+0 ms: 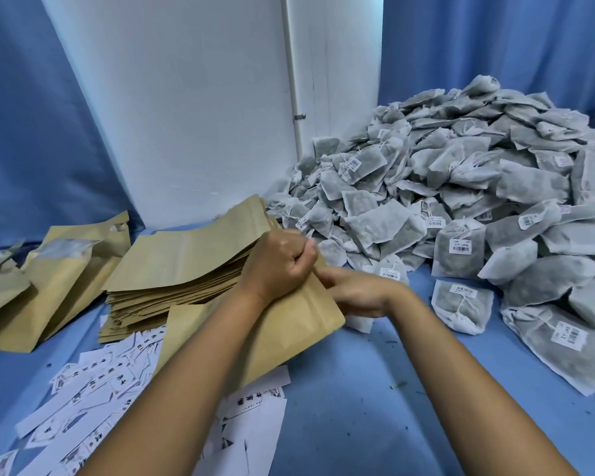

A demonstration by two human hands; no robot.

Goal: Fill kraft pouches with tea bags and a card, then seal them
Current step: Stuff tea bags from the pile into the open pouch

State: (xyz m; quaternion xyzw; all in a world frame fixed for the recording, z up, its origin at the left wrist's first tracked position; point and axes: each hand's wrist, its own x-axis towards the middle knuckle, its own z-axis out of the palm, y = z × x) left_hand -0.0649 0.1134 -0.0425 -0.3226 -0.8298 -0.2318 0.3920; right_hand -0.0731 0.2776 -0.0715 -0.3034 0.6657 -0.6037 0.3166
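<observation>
Your left hand (pixel 279 266) and right hand (pixel 354 292) pinch the kraft pouch (pixel 255 338) mouth over the cards (pixel 117 379). It looks light and creasable; grip at the top edges.

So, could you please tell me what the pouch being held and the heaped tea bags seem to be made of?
The pouch looks like matte brown kraft paper: dull, flat, creasing stiffly; any inner lining can't be seen on it. The tea bags look like thin white non-woven or filter fabric: soft, wrinkled, semi-sheer, with dark contents showing through, plus strings and glossy barcode labels.
</observation>
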